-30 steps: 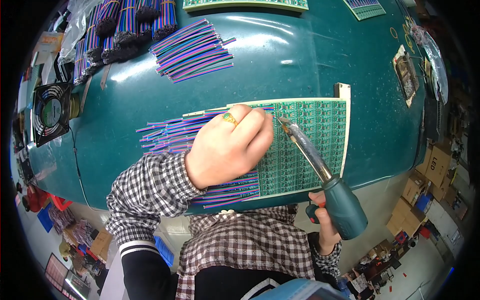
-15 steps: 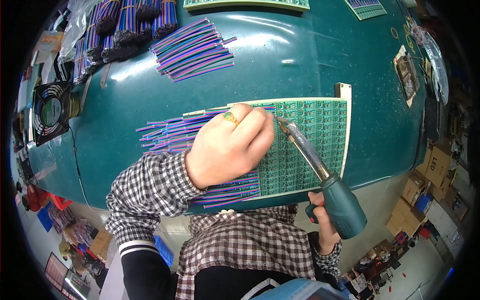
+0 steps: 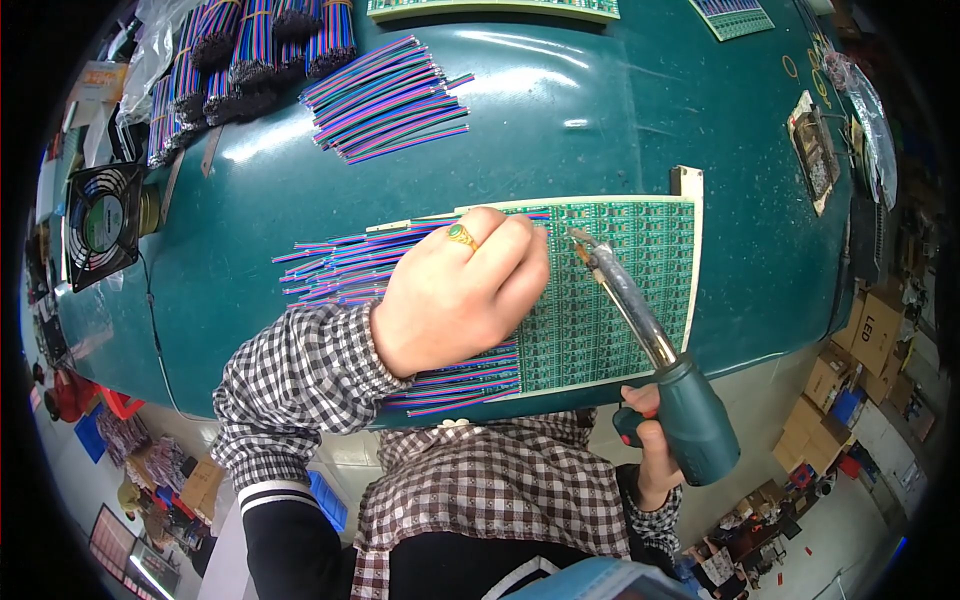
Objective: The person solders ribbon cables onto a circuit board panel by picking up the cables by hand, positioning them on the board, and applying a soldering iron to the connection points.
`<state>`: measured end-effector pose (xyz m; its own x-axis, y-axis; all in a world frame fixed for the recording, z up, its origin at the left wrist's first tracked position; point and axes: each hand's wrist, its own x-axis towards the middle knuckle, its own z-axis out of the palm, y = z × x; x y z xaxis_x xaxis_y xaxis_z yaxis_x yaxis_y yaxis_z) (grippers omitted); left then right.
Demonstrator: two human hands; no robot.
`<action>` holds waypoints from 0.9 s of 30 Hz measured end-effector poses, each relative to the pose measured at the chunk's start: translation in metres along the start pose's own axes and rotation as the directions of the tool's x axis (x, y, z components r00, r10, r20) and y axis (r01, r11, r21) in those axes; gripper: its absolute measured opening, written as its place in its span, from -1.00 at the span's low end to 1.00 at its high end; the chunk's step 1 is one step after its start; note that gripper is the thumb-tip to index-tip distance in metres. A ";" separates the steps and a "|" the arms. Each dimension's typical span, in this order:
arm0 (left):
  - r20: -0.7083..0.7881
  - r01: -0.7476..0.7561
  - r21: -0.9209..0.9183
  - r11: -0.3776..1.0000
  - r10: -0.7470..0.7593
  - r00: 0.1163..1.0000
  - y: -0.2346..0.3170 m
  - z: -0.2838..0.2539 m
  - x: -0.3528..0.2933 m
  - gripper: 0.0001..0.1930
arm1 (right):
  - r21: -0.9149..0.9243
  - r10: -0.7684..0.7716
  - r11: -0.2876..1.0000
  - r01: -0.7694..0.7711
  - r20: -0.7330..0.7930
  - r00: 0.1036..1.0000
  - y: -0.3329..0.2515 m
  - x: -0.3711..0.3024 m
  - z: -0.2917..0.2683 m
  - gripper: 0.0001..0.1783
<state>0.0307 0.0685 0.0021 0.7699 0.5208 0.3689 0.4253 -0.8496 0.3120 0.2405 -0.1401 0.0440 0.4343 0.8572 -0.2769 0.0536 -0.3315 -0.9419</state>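
My left hand (image 3: 465,285), with a ring on one finger, is closed above the left part of a green circuit board panel (image 3: 610,300). Its fingertips point down at the panel and hide whatever they pinch. Short multicoloured ribbon wires (image 3: 340,262) run out from under this hand to the left, in rows along the panel's left side. My right hand (image 3: 655,450) grips a soldering iron (image 3: 695,420) by its dark green pistol handle. The iron's tip is above the panel, just right of my left fingertips and apart from them.
A loose pile of ribbon wires (image 3: 385,100) lies beyond the panel. Tied wire bundles (image 3: 240,45) are stacked at the far left, near a black fan (image 3: 103,223). More panels (image 3: 490,8) lie at the far edge. A small worn tray (image 3: 815,150) sits at right.
The soldering iron has shifted a little to the right and nearer me, its tip drawing away from my left fingertips. My left hand has stayed in place.
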 end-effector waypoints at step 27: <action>0.106 0.388 -0.114 0.915 -0.377 0.920 -0.097 -0.033 -0.001 -0.89 | 0.299 -0.252 0.917 0.264 -0.079 0.964 0.025 0.018 -0.006 -0.26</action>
<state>-0.0271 0.1531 0.0003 0.5985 0.7907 0.1288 0.6332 -0.5654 0.5286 0.2548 -0.1356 0.0167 0.4764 0.8791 -0.0146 -0.1051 0.0405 -0.9936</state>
